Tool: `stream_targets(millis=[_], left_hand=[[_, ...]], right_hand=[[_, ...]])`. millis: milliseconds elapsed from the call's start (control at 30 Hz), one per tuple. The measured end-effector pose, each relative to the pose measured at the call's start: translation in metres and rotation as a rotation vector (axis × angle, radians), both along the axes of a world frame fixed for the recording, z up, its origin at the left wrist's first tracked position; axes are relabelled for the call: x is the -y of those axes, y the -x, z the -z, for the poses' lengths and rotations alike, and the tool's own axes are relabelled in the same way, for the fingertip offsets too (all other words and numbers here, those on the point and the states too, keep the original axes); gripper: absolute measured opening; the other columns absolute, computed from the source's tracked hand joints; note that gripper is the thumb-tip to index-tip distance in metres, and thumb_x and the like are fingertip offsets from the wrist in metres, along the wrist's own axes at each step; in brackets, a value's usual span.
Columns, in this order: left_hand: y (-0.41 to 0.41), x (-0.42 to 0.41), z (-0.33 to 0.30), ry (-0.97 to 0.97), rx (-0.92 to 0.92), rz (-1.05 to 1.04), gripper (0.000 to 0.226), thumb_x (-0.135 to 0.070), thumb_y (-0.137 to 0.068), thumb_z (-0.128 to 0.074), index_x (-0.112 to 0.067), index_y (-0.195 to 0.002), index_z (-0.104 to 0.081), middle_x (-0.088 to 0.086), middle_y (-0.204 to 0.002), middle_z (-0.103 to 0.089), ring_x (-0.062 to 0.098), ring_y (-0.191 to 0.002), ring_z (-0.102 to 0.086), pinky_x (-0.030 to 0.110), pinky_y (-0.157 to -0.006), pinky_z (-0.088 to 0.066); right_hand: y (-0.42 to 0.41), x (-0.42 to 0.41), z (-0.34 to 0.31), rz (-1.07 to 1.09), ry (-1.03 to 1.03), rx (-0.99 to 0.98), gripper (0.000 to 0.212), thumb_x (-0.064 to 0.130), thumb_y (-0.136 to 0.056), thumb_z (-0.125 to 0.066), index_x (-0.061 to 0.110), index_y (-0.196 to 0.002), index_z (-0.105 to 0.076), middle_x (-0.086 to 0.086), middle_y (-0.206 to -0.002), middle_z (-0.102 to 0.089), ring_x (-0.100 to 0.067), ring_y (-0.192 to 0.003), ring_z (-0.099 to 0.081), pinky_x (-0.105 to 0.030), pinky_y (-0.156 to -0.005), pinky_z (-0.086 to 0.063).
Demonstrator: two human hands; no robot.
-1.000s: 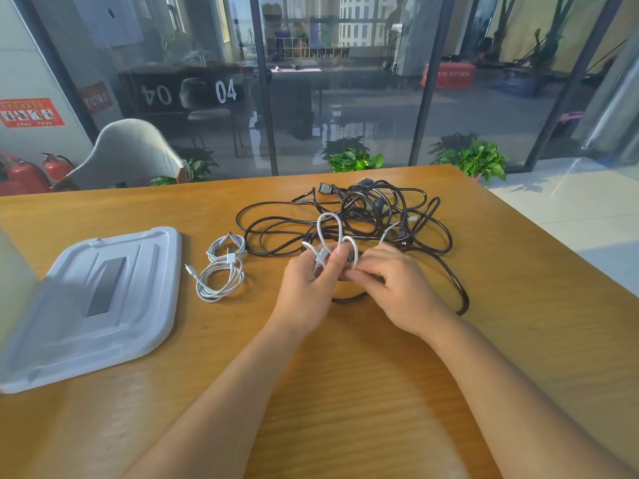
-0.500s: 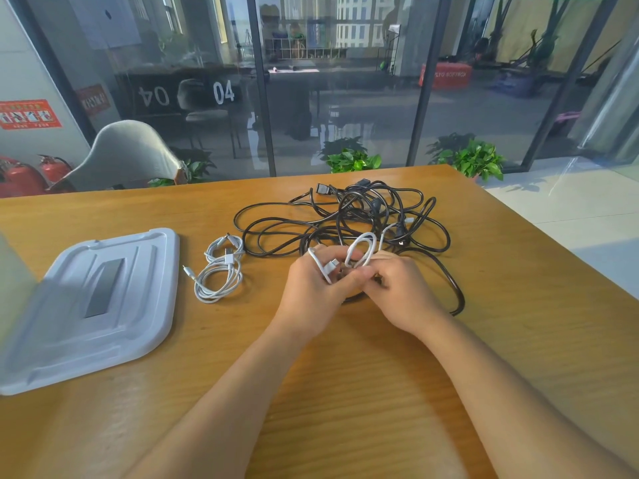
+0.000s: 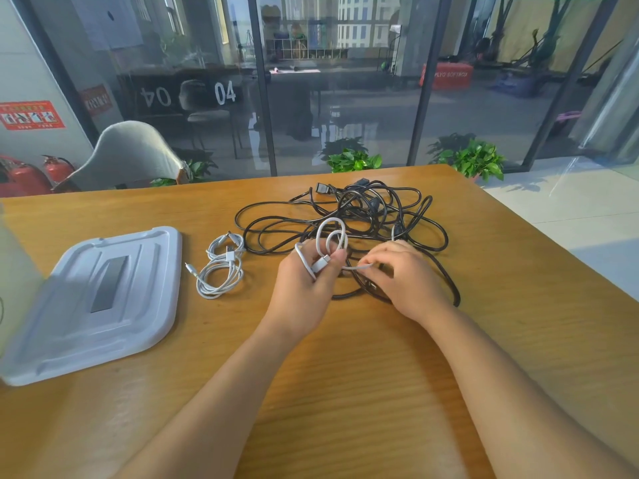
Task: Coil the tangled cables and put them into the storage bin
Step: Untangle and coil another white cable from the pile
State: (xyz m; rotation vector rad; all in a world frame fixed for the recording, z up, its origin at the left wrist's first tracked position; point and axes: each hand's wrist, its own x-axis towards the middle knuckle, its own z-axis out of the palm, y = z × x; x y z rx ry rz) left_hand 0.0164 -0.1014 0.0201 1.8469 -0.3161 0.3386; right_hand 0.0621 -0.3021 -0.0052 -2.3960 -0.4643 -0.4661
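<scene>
We see a warm orange-brown table [image 3: 345,392] with a fine darker wood grain. On it lies a pale bluish-white lid [image 3: 103,299] with a grey strip down its middle. The tangle [image 3: 363,216] is glossy black. The coil [image 3: 221,267] beside the lid is white, with silver plug tips. The cable [image 3: 333,233] looped in our left hand [image 3: 304,281] is white too, its plug white with a silver end.

Bright daylight, glass reflections, wide-angle bending at edges, blurred left edge.
</scene>
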Motion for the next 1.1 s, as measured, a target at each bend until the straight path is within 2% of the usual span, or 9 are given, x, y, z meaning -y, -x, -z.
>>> stream_targets(millis=[233,333,433,500,633,800,933,1033,1100], left_hand=[[0.019,-0.038,-0.004,0.036,0.053,-0.046,0.018,-0.029,-0.105,-0.06,-0.02,-0.09,-0.062,-0.011,-0.057,-0.044,0.008,-0.049,-0.036,0.017,-0.048,-0.034],[0.028,-0.06,-0.002,-0.006,0.039,-0.087,0.019,-0.026,-0.105,-0.061,-0.018,-0.088,-0.063,-0.013,-0.053,-0.044,0.006,-0.044,-0.037,0.012,-0.047,-0.033],[0.036,-0.082,0.002,-0.049,0.019,-0.12,0.017,-0.026,-0.104,-0.062,-0.021,-0.088,-0.065,-0.013,-0.055,-0.045,0.005,-0.048,-0.038,0.014,-0.049,-0.035],[0.041,-0.095,0.004,-0.089,0.008,-0.152,0.017,-0.028,-0.104,-0.063,-0.023,-0.088,-0.066,-0.014,-0.056,-0.047,0.005,-0.052,-0.041,0.021,-0.051,-0.04],[0.048,-0.111,0.009,-0.14,-0.039,-0.171,0.022,-0.031,-0.103,-0.064,-0.022,-0.083,-0.064,-0.015,-0.059,-0.046,0.009,-0.053,-0.043,0.043,-0.054,-0.048],[0.054,-0.112,0.014,-0.235,-0.027,-0.192,0.014,-0.035,-0.094,-0.076,-0.03,-0.082,-0.069,-0.021,-0.067,-0.057,0.004,-0.061,-0.049,0.023,-0.06,-0.038],[0.052,-0.111,0.019,-0.159,-0.046,-0.196,0.025,-0.035,-0.087,-0.083,-0.03,-0.108,-0.071,-0.015,-0.084,-0.059,0.004,-0.062,-0.051,0.024,-0.063,-0.044],[0.052,-0.113,0.02,-0.074,-0.07,-0.198,0.044,-0.031,-0.084,-0.086,-0.033,-0.124,-0.066,-0.012,-0.096,-0.062,0.008,-0.058,-0.05,0.023,-0.059,-0.048],[0.051,-0.114,0.021,-0.067,-0.085,-0.212,0.05,-0.033,-0.085,-0.085,-0.036,-0.129,-0.063,-0.013,-0.104,-0.065,0.006,-0.058,-0.051,0.018,-0.058,-0.05]], right_hand=[[-0.001,0.01,-0.003,0.169,-0.007,0.024,0.018,0.022,-0.099,-0.07,0.019,-0.113,-0.081,0.004,-0.113,-0.06,-0.018,-0.119,-0.052,-0.031,-0.098,-0.044],[0.006,0.003,-0.01,0.191,-0.063,0.077,0.016,0.021,-0.095,-0.075,0.02,-0.109,-0.082,0.005,-0.099,-0.052,-0.018,-0.102,-0.056,-0.03,-0.086,-0.05],[0.017,-0.01,-0.019,0.13,-0.102,0.088,0.014,0.019,-0.093,-0.075,0.026,-0.103,-0.082,0.011,-0.078,-0.054,-0.008,-0.069,-0.055,-0.017,-0.064,-0.042],[0.025,-0.02,-0.02,0.076,-0.112,0.108,0.018,0.014,-0.091,-0.073,0.027,-0.1,-0.081,0.014,-0.071,-0.059,-0.007,-0.068,-0.058,-0.01,-0.061,-0.04],[0.036,-0.039,-0.021,-0.012,-0.261,0.063,0.028,0.008,-0.094,-0.065,0.026,-0.109,-0.079,0.016,-0.09,-0.072,-0.003,-0.086,-0.065,-0.01,-0.063,-0.046],[0.045,-0.065,-0.017,-0.099,-0.265,0.116,0.02,0.019,-0.098,-0.068,0.027,-0.115,-0.074,0.015,-0.093,-0.068,-0.012,-0.088,-0.065,-0.017,-0.063,-0.05],[0.047,-0.081,-0.01,-0.121,-0.141,0.109,0.033,0.025,-0.099,-0.067,0.037,-0.129,-0.064,0.02,-0.102,-0.068,-0.008,-0.083,-0.064,-0.021,-0.067,-0.052],[0.045,-0.081,-0.01,-0.08,0.032,0.102,0.043,0.035,-0.101,-0.062,0.041,-0.144,-0.054,0.014,-0.14,-0.058,-0.003,-0.115,-0.058,-0.03,-0.09,-0.054],[0.045,-0.077,-0.011,-0.042,0.122,0.064,0.052,0.041,-0.101,-0.059,0.043,-0.151,-0.046,0.008,-0.164,-0.035,-0.009,-0.144,-0.036,-0.032,-0.107,-0.039]])
